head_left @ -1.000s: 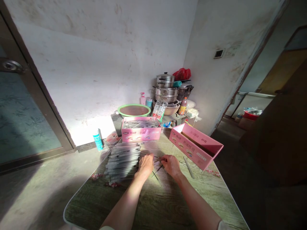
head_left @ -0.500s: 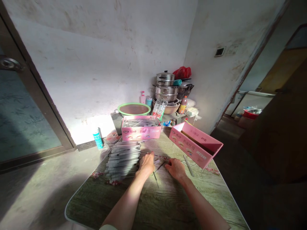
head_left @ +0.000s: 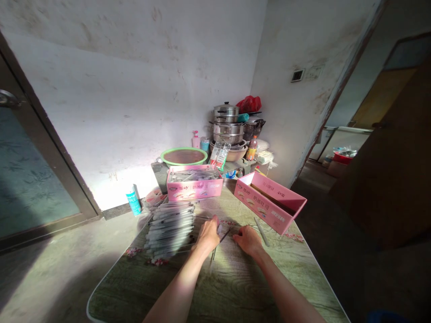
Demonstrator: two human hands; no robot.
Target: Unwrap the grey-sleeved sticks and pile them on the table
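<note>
My left hand (head_left: 208,236) is closed near the middle of the table, its fingers around slim pen-like sticks (head_left: 225,235), whose dark ends jut out to the right and below. Their exact kind is too small to tell. To its right, my right hand (head_left: 249,240) is low over the tabletop with fingers curled together; whatever they pinch is hidden. Just beyond it lies a single grey pen (head_left: 261,231). Left of my left hand is a thick pile of pale, translucent pens (head_left: 170,229), laid side by side.
A pink box (head_left: 194,190) holding more pens stands at the table's far edge. Another pink box (head_left: 264,204) sits at the right. Behind are a green-rimmed basin (head_left: 184,163), stacked steel pots (head_left: 228,130) and a bottle (head_left: 251,149). A blue can (head_left: 134,202) stands left.
The view has shifted slightly. The dark sticks between my hands have moved closer to my left hand, and the lower ones look blurred. My right hand stays curled nearby.
</note>
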